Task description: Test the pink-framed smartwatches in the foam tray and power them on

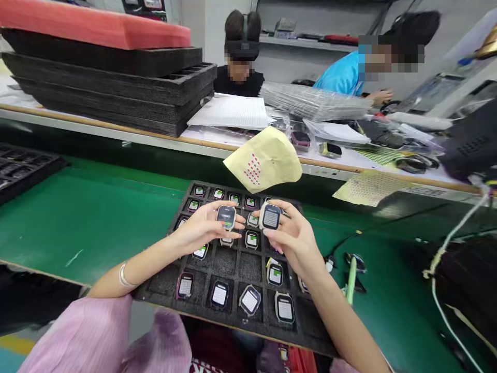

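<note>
My left hand [205,225] holds a watch case [226,217] between thumb and fingers, its dark screen facing me. A second watch case [271,216], with a pale frame and text on its screen, is gripped in my right hand [293,233]. Both hands are raised over a black foam tray [202,272] with square compartments. Several watch cases with lit screens sit in the tray, among them one at the front [250,300] and one near the right [275,274]. Two compartments in the middle hold nothing. My hands and forearms hide part of the tray.
A shelf edge [209,145] runs behind the tray, with stacked foam trays [116,88], papers [233,111] and a hanging yellow sheet [267,160]. Cables and a green pen [351,281] lie at the right. Another tray [27,168] is at the left. Two people are beyond the shelf.
</note>
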Demonstrator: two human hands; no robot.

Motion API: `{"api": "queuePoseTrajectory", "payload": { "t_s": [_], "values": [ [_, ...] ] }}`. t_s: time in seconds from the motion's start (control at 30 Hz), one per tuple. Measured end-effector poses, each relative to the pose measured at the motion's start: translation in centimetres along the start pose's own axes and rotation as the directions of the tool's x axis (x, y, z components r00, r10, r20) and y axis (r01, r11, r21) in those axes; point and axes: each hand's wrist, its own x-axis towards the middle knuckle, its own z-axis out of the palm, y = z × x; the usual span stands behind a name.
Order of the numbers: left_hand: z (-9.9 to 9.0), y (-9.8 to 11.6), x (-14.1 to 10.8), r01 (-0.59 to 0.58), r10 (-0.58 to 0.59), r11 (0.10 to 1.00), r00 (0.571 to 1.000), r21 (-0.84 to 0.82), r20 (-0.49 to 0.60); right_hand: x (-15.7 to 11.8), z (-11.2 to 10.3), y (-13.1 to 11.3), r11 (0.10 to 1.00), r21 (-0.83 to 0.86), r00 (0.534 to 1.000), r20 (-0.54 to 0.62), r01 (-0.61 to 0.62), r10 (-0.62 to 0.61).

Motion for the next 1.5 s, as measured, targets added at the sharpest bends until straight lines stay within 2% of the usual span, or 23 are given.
{"api": "queuePoseTrajectory", "payload": {
  "t_s": [0.13,0.27,0.37,0.63,0.8,1.03,1.3,1.5],
  "values": [
    [0.2,0.0,-0.3,-0.037,0.035,0.998,0.999,0.041,0.039,0.0,0.0,0.5,0.999,0.039,1.0,0.013,0.014,-0.014],
    [0.6,-0.6,-0.6,-0.173,0.168,0.959,0.985,0.224,0.04,-0.1,0.4,0.6,0.999,0.031,1.0,0.006,0.009,-0.009],
    [0.7,-1.0,-0.8,-0.252,0.235,0.925,0.967,0.285,0.095,-0.2,0.6,0.6,1.0,0.018,1.0,0.001,0.016,-0.016],
    [0.5,-0.9,-1.3,-0.293,0.253,0.933,0.946,0.21,0.201,-0.6,0.9,0.5,0.998,0.005,0.998,-0.018,0.057,-0.057],
    [0.8,-1.0,-1.5,-0.294,0.262,0.935,0.95,0.201,0.171,-0.7,1.1,0.4,0.999,-0.006,0.998,-0.013,0.054,-0.054],
    [0.9,-0.8,-1.3,-0.294,0.275,0.917,0.956,0.268,0.107,-0.8,1.0,0.8,0.997,-0.04,0.998,0.0,0.066,-0.067],
    [1.5,-0.6,-2.0,-0.245,0.224,0.932,0.969,0.268,0.105,-0.7,0.9,1.7,0.985,-0.138,0.989,-0.089,0.106,-0.119],
    [1.1,-0.9,-1.9,-0.283,0.265,0.925,0.959,0.255,0.106,-1.1,0.9,1.5,0.986,-0.11,0.99,-0.048,0.124,-0.13]
  ]
}}
